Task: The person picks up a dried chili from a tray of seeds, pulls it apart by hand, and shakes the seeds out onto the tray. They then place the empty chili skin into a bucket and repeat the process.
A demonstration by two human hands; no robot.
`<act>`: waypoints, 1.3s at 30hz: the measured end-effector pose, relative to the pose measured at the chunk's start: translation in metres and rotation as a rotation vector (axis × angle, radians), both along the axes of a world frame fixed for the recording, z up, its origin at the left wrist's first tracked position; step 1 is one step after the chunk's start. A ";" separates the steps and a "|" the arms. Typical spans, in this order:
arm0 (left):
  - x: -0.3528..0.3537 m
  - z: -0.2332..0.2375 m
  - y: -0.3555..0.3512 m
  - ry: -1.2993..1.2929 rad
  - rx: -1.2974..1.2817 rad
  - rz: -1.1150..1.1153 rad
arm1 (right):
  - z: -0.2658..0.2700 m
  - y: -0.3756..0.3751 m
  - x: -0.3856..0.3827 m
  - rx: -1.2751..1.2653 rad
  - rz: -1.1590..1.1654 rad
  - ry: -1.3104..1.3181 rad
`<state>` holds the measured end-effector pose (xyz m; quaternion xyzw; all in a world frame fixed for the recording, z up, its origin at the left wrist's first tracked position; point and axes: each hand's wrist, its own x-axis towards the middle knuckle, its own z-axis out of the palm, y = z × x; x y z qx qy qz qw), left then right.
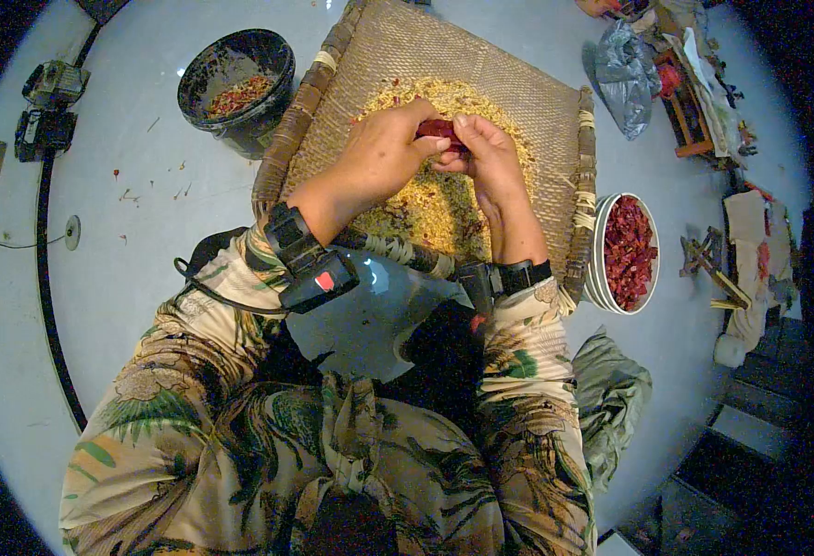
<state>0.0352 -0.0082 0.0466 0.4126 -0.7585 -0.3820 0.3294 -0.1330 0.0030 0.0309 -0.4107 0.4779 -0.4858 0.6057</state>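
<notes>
A dark red dried chili [440,131] is pinched between my two hands above the woven tray [435,46]. My left hand [375,156] has its thumb and fingers closed on the chili's left part. At its other end, my right hand [492,159] grips it between thumb and fingers. Yellow seeds [426,208] with a few red bits are spread over the tray under both hands. Right of the tray, a white bowl [598,269] holds many red chili pieces [628,252].
A black bucket [279,116] with chili scraps stands at the upper left, with stems scattered on the floor beside it. A grey plastic bag [622,79] lies at the upper right. Green cloth [608,398] lies below the bowl. Wooden stools and cloths are farther right.
</notes>
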 end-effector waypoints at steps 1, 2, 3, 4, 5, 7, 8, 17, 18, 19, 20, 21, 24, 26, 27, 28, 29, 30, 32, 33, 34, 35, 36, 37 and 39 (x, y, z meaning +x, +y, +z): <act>0.000 0.000 0.000 -0.008 0.004 0.004 | 0.000 0.000 0.000 0.008 -0.008 -0.008; 0.000 0.000 -0.001 -0.015 0.008 0.009 | 0.001 0.000 0.000 0.006 -0.016 -0.017; 0.000 0.000 -0.001 -0.023 0.013 0.013 | 0.002 0.001 0.000 0.004 -0.025 -0.027; -0.001 0.000 -0.001 -0.018 0.016 0.021 | 0.003 0.001 0.001 0.001 -0.033 -0.036; -0.001 0.000 -0.001 -0.014 0.020 0.029 | 0.002 0.001 0.000 0.007 -0.049 -0.056; -0.001 -0.001 -0.001 0.021 -0.021 0.059 | 0.001 0.001 -0.004 0.018 -0.080 -0.094; -0.002 -0.001 -0.001 0.051 -0.066 0.082 | -0.003 -0.001 -0.006 0.024 -0.083 -0.107; -0.001 -0.005 -0.004 0.064 -0.116 0.139 | -0.002 -0.004 -0.012 0.003 -0.128 -0.063; -0.001 -0.004 -0.004 0.062 -0.093 0.147 | 0.001 -0.004 -0.009 -0.018 -0.137 -0.023; 0.000 -0.004 -0.003 0.047 -0.108 0.150 | 0.002 -0.004 -0.007 -0.038 -0.145 0.017; 0.001 -0.003 -0.003 0.033 -0.123 0.152 | 0.000 -0.005 -0.008 -0.105 -0.140 0.097; 0.002 -0.003 -0.004 0.018 -0.138 0.155 | -0.003 -0.007 -0.007 -0.171 -0.134 0.177; 0.002 -0.007 -0.006 -0.062 -0.134 0.156 | -0.005 -0.006 -0.004 -0.248 -0.074 0.303; 0.003 -0.010 -0.007 -0.048 -0.143 0.160 | -0.004 -0.005 -0.003 -0.239 -0.042 0.339; 0.002 -0.011 -0.008 -0.041 -0.147 0.162 | -0.005 -0.005 -0.004 -0.224 -0.036 0.351; 0.002 -0.012 -0.008 -0.037 -0.144 0.160 | -0.007 -0.005 -0.005 -0.210 -0.030 0.364; 0.002 -0.014 -0.010 -0.034 -0.141 0.159 | -0.011 -0.007 -0.006 -0.228 -0.018 0.377; 0.002 -0.013 -0.010 -0.030 -0.138 0.158 | -0.014 -0.009 -0.006 -0.246 -0.005 0.391; 0.002 -0.013 -0.010 0.003 -0.143 0.148 | -0.020 -0.011 -0.007 -0.259 0.003 0.390; 0.002 -0.011 -0.009 0.019 -0.145 0.143 | -0.018 -0.008 -0.004 -0.254 -0.002 0.376; 0.001 -0.009 -0.007 0.052 -0.127 0.124 | -0.016 -0.007 -0.003 -0.249 -0.006 0.362; 0.001 -0.007 -0.006 0.084 -0.110 0.106 | -0.016 -0.007 -0.003 -0.233 -0.002 0.368; 0.001 -0.006 -0.005 0.117 -0.092 0.088 | -0.016 -0.008 -0.004 -0.216 0.002 0.375; 0.001 -0.007 -0.006 0.093 -0.089 0.085 | -0.016 -0.008 -0.005 -0.200 0.006 0.381; 0.001 -0.011 -0.007 0.046 -0.082 0.078 | -0.014 -0.007 -0.006 -0.173 0.016 0.361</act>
